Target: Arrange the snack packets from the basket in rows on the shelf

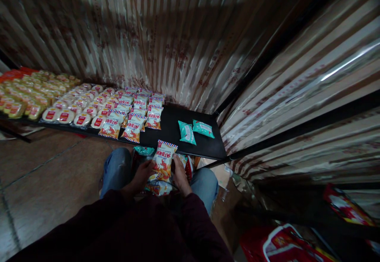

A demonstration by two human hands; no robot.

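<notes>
Both my hands hold a small stack of orange-and-white snack packets (163, 161) over my lap, between my knees in blue jeans. My left hand (141, 175) grips the stack's left edge, fingers curled. My right hand (179, 171) grips the right edge. More packets (157, 188) lie beneath in my lap, with a teal one (144, 150) behind. In front runs a low black shelf (172, 131) with rows of the same snack packets (135, 113) and two teal packets (196, 130) lying apart.
Round pastry packs (74, 109) and yellow-green packs (26, 93) fill the shelf's left part. A striped plastic sheet (178, 36) hangs behind and to the right. Red bags (282, 244) lie on the floor at lower right. Tiled floor (44, 175) lies left.
</notes>
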